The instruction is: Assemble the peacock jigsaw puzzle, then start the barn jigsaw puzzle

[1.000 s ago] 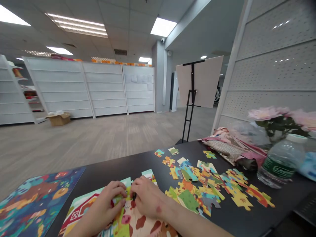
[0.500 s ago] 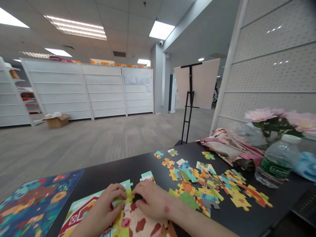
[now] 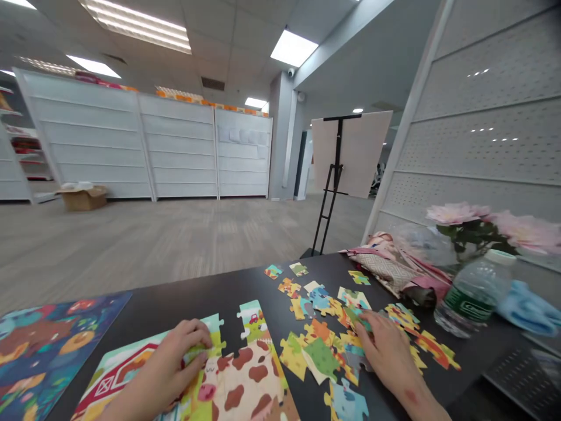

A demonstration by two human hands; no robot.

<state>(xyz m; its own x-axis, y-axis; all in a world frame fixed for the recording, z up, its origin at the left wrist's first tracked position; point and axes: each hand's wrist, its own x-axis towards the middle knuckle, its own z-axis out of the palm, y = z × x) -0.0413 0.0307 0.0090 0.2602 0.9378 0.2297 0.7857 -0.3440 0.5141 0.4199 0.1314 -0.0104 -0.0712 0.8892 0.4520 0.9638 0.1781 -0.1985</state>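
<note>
A partly joined jigsaw puzzle [image 3: 245, 380] with a spotted cow and a red barn lies on the black table before me. My left hand [image 3: 179, 356] rests on its upper left part, thumb and bent fingers apart, with nothing held. A gap shows in the puzzle's top edge, between the green section by my left fingers and the section with a small red car. To the right, my right hand [image 3: 388, 345] reaches into a pile of loose puzzle pieces [image 3: 322, 356]. Its thumb and fingertips close on a greenish puzzle piece [image 3: 354, 317], partly hidden by the fingers.
A dark blue illustrated sheet [image 3: 56, 351] lies at the left. Along the right stand a water bottle [image 3: 475, 295], a pink patterned cloth bag [image 3: 390, 263] and pink flowers [image 3: 460, 216]. Beyond the table are an easel [image 3: 335, 158] and white shelving [image 3: 179, 146].
My right hand has left the puzzle's top edge and moved right onto the loose pieces. The puzzle gap and a blue piece near the front now show. My left hand stays on the puzzle.
</note>
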